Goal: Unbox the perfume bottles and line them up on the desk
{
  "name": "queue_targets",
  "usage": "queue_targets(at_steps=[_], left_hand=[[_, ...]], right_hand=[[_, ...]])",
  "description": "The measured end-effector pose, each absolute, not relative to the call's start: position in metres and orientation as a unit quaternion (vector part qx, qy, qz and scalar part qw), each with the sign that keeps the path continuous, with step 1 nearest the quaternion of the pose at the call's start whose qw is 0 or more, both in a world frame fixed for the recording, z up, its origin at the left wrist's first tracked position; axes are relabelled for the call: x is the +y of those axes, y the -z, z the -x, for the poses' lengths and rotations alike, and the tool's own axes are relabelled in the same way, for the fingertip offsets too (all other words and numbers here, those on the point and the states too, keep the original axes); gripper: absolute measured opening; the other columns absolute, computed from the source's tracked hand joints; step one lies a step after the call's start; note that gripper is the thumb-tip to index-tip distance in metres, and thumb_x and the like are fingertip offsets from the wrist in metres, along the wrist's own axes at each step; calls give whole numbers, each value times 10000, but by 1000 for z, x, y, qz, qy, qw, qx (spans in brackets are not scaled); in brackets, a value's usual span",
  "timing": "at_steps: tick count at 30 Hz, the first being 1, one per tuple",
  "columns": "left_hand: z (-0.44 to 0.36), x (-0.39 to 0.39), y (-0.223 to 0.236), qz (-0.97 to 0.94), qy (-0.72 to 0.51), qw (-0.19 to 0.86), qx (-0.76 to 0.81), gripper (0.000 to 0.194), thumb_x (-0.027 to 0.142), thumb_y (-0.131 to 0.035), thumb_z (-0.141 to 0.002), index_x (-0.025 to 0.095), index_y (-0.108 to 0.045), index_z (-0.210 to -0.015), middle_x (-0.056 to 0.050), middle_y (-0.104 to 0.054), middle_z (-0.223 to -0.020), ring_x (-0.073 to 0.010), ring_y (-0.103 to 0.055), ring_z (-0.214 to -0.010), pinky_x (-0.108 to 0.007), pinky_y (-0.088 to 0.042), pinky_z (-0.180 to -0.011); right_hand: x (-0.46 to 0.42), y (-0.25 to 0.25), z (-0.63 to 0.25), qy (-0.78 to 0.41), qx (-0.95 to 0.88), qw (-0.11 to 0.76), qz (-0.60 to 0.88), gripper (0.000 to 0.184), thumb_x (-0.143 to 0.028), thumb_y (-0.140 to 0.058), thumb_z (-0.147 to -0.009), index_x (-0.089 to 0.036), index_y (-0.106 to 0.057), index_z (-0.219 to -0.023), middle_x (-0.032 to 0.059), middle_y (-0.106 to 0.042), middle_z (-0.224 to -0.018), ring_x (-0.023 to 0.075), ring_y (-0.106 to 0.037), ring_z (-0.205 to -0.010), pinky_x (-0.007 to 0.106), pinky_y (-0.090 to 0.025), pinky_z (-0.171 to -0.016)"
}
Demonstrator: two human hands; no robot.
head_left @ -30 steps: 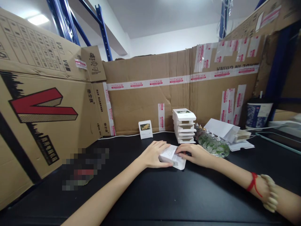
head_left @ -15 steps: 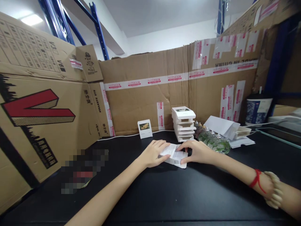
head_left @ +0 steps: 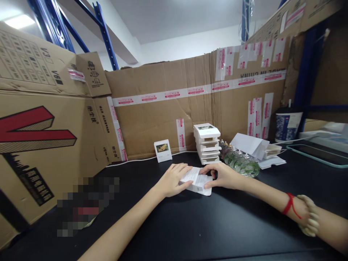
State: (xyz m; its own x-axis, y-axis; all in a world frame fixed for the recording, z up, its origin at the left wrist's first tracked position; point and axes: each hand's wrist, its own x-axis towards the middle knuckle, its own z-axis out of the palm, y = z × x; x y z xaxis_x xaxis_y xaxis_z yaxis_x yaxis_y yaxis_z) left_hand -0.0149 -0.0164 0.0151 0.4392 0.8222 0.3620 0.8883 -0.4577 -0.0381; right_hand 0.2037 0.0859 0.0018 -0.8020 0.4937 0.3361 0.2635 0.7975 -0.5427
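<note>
A small white cardboard box [head_left: 193,180] lies on the black tabletop between my hands, its right end opened out into flaps. My left hand [head_left: 174,179] grips the box at its left side, thumb along the near face and fingers over the top. My right hand [head_left: 219,175] pinches the flaps at the open end between thumb and fingers. Whether anything is inside the box cannot be made out. Behind my right hand stand several clear glass bottles [head_left: 241,165] with green contents. A stack of open-ended white boxes [head_left: 208,145] rises just behind the hands.
One white box with a picture [head_left: 163,150] stands upright near the cardboard wall [head_left: 152,123]. Folded white cartons [head_left: 250,145], a patterned cup [head_left: 287,125] and a phone [head_left: 320,154] are at the right. A large carton [head_left: 54,119] borders the left.
The whole view has shifted slightly, with everything a little further left. Both hands keep the same hold on the white box, its flaps still out.
</note>
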Motion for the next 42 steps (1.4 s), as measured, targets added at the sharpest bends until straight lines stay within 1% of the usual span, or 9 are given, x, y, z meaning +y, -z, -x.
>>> queue_targets(at_steps=[7,11,13,16,19,22,26,35,42], left_hand=[[15,-17,-14,836,152,129,-511,462,441,-368,-881,166,-450,-1244,-100,-514,-1257,-227,-449,-1151,-383,-337,-933],[13,-17,-14,829,172,143,-513,433,420,-319,-891,158,-483,-1194,-85,-567,-1169,-220,-505,-1041,-364,-370,-841],[12,-17,-13,825,177,147,-516,426,415,-305,-893,157,-494,-1175,-84,-579,-1144,-218,-513,-1016,-361,-369,-829],[12,-17,-13,823,184,147,-517,409,402,-291,-898,164,-506,-1152,-79,-589,-1124,-214,-518,-992,-356,-366,-820],[12,-17,-14,827,187,137,-512,390,384,-296,-896,163,-518,-1128,-72,-590,-1117,-210,-518,-979,-351,-363,-820],[12,-18,-15,830,188,130,-508,384,378,-305,-891,156,-523,-1116,-72,-591,-1115,-211,-518,-976,-355,-358,-829],[13,-17,-16,833,189,127,-505,380,374,-300,-891,161,-521,-1115,-69,-591,-1115,-207,-519,-982,-351,-358,-835],[15,-17,-17,838,184,112,-501,377,361,-300,-894,159,-513,-1130,-70,-587,-1127,-206,-516,-994,-353,-352,-839],[17,-14,-14,816,187,139,-529,366,352,-287,-901,170,-522,-1114,-65,-597,-1121,-210,-523,-988,-359,-358,-813]], right_hand=[[82,-1,-199,-332,-880,269,207,522,-436,-740,-584,-148,-645,-1009,57,-645,-974,80,-453,-581,235,-436,-578],[82,2,-198,-335,-878,288,183,429,-416,-715,-639,-149,-663,-972,30,-647,-848,70,-437,-546,218,-412,-552],[83,2,-198,-301,-891,298,164,375,-423,-689,-677,-162,-674,-946,29,-647,-837,72,-445,-540,214,-409,-539],[81,-1,-200,-197,-929,286,132,283,-414,-596,-780,-198,-683,-942,42,-657,-934,81,-500,-569,213,-422,-548],[75,-7,-204,-62,-961,249,101,252,-347,-487,-870,-233,-671,-1000,38,-654,-1010,115,-599,-750,220,-449,-662],[68,-12,-206,31,-973,216,68,268,-265,-417,-904,-246,-648,-1041,31,-629,-1090,129,-615,-877,222,-447,-719],[63,-15,-206,81,-978,187,48,270,-217,-403,-907,-250,-632,-1045,17,-615,-1128,122,-627,-858,216,-443,-671],[65,-15,-204,196,-964,177,29,246,-222,-395,-916,-198,-622,-1008,36,-656,-949,110,-611,-664,237,-362,-519],[67,-16,-204,190,-968,159,47,235,-211,-405,-906,-176,-637,-922,23,-654,-841,104,-590,-630,257,-307,-485]])
